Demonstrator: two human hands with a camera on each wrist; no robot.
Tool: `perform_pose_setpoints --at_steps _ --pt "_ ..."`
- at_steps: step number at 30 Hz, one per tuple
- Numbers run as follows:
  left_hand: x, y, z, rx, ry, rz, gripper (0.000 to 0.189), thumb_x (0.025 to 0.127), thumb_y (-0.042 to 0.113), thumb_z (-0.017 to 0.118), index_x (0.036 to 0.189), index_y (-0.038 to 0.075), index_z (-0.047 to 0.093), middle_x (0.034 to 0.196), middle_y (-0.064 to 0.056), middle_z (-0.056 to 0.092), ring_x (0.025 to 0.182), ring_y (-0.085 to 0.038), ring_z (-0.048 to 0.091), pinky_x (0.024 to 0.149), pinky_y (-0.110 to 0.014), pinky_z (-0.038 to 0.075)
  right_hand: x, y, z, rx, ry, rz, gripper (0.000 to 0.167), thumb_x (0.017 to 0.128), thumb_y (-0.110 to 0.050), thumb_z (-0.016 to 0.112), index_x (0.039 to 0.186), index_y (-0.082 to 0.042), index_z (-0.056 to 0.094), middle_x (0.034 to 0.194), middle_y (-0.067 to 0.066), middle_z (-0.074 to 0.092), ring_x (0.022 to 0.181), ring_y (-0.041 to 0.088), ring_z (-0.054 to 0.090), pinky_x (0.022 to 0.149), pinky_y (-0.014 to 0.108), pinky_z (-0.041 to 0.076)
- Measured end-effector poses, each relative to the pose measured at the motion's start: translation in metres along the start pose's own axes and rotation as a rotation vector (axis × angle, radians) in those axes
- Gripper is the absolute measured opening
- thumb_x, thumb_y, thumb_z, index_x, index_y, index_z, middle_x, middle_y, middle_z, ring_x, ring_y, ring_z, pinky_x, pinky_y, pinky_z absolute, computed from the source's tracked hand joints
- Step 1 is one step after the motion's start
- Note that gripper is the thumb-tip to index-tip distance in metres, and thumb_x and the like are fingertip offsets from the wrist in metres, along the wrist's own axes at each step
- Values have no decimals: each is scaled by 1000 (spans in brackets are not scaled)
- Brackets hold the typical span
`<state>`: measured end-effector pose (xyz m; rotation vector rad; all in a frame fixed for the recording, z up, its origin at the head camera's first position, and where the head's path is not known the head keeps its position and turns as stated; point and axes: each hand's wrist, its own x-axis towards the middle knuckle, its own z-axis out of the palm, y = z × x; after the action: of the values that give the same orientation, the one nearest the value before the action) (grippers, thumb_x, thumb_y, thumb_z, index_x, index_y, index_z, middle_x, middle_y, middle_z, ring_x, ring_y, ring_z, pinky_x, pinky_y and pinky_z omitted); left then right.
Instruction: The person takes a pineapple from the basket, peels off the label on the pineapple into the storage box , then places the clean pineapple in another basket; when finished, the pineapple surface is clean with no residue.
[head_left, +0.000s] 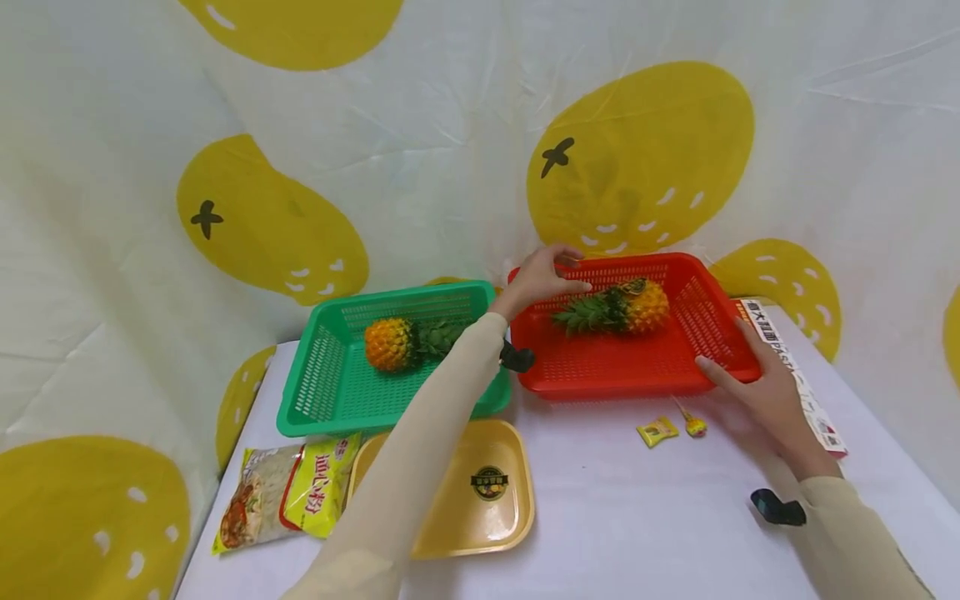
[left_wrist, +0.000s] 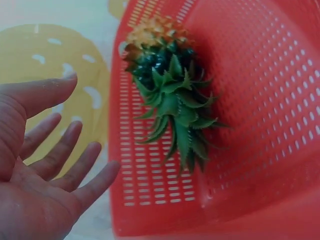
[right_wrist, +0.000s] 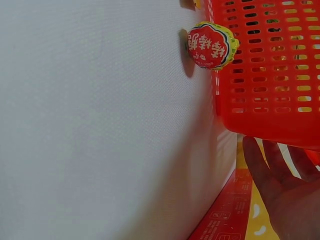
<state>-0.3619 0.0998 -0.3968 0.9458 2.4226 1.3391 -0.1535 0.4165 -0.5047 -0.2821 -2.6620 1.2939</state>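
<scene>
A red basket (head_left: 607, 390) holds a pineapple (head_left: 645, 308) with its green crown pointing left. My left hand (head_left: 542, 279) hovers by the basket's back left corner, fingers spread and holding nothing. In the left wrist view that hand shows beside the rim, apart from the pineapple. My right hand (head_left: 765, 396) is at the basket's front right corner, thumb in front and fingers along the right side. In the right wrist view its extended fingers (right_wrist: 260, 167) reach the basket's outer wall. A lollipop (head_left: 696, 427) and a small yellow-wrapped candy (head_left: 657, 432) lie before the basket.
A green basket (head_left: 300, 367) with another pineapple (head_left: 390, 344) stands to the left, partly behind my left arm. In front are a yellow tray (head_left: 517, 517) and a noodle bag (head_left: 285, 492). A pasta box (head_left: 813, 408) lies right of the red basket. A patterned curtain hangs behind.
</scene>
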Motion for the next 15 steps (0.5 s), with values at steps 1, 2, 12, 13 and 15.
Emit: perform_pose_setpoints --at_steps 1,2,12,13,15 --pt "1 -1 2 8 2 1 54 95 22 83 142 5 62 136 -12 65 124 -26 61 96 -30 52 0 -1 0 0 1 0 96 101 -51 67 171 -36 3 170 26 16 145 60 22 96 80 40" --pt "2 -1 5 11 4 1 54 95 22 83 142 5 61 136 -11 65 124 -26 61 95 -29 52 -1 -1 1 2 3 -3 96 101 -51 67 171 -35 3 170 26 16 145 60 22 96 81 40" --pt "12 -2 26 53 23 -2 53 96 22 82 143 8 61 139 -7 63 126 -21 59 96 -26 51 -2 -11 16 25 -18 -28 96 100 -51 69 170 -38 6 171 24 18 146 58 23 98 80 39" --pt "12 -2 28 74 15 -11 53 96 23 83 143 9 61 139 -6 63 126 -20 58 97 -26 50 -3 -12 18 26 -19 -31 96 100 -51 69 170 -38 6 171 24 18 146 58 24 98 79 39" --pt "13 -3 31 116 -18 -29 56 95 23 83 145 9 60 141 -7 61 129 -21 57 100 -28 49 -3 -14 20 23 -16 -41 95 100 -51 69 170 -38 7 170 23 20 145 57 25 98 78 41"
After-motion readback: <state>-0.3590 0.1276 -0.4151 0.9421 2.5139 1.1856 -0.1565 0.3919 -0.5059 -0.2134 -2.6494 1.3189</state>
